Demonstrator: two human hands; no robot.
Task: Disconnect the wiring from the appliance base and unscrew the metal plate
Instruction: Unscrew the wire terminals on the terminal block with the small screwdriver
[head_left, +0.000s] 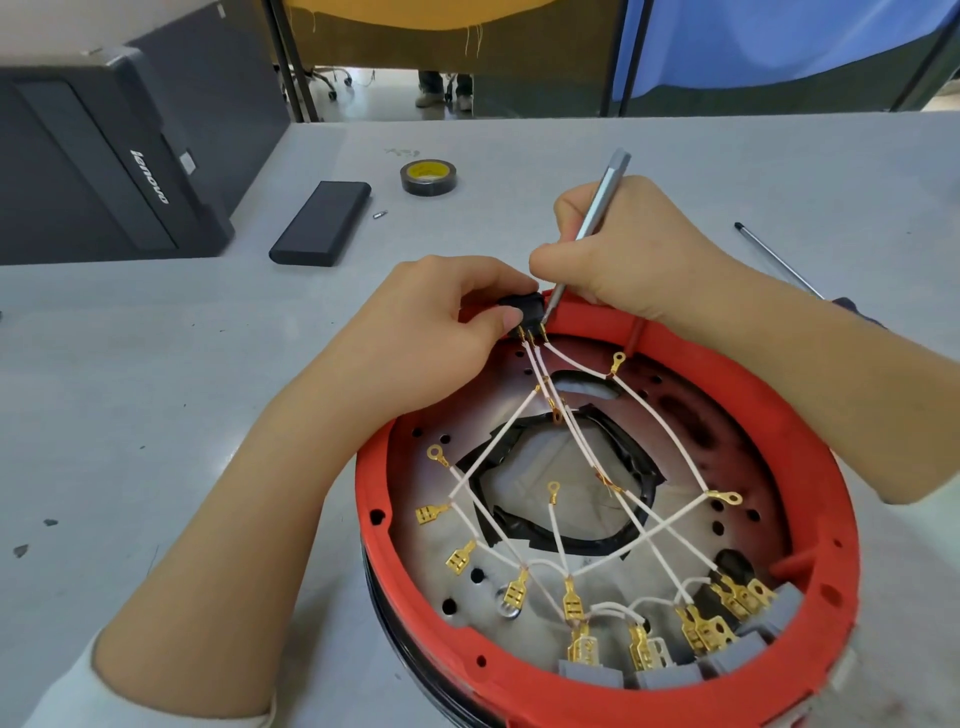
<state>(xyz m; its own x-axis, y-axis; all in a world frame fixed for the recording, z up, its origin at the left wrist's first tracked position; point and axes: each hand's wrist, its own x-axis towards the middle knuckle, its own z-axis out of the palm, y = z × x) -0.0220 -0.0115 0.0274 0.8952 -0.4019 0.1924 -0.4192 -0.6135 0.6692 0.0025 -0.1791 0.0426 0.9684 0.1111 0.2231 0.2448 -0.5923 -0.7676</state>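
A round red appliance base (810, 457) lies upside down on the grey table. White wires (558, 530) with loose gold terminals cross over its metal plate (431, 525). At the far rim my left hand (441, 332) pinches a small black switch (519, 304) whose pins still carry wires. My right hand (634, 249) grips a slim silver screwdriver (597, 218) like a pen, its tip down at the switch's pins.
A black tape roll (429, 177), a flat black case (322, 222) and a small bit (378, 214) lie beyond the base. A dark Lenovo box (104, 156) stands at far left. A second long screwdriver (779, 260) lies at the right.
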